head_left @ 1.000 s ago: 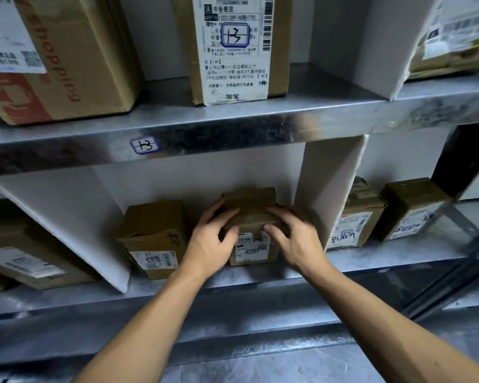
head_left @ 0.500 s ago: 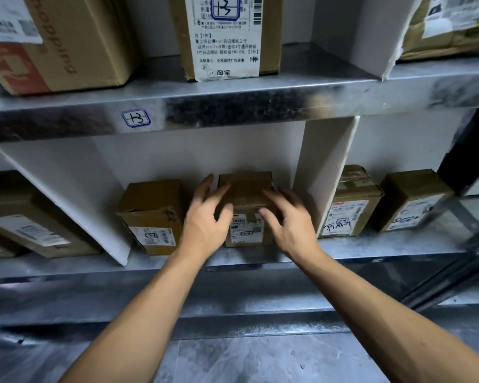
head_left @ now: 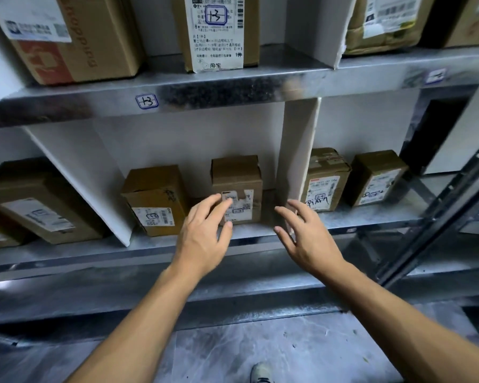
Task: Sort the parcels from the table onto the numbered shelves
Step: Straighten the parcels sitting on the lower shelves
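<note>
Left hand (head_left: 205, 236) and right hand (head_left: 307, 239) spread open, holding nothing, just off small parcel (head_left: 237, 189) on shelf (head_left: 260, 233). Possibly fingertip contact left, blurry. Could clip parcel, tipping it

"13" tag (head_left: 147, 101) on shelf edge (head_left: 233, 91), "13" on upper parcel label (head_left: 215, 14)

Colours and markings, shelf bay 13

Parcels (head_left: 237, 186) are brown cardboard with white printed labels; the 11 o'clock box (head_left: 75, 37) carries a red-orange panel. Shelves (head_left: 233, 89) are grey metal, dividers (head_left: 296, 150) white, shelf tag (head_left: 147, 101) white with blue outline.
</note>
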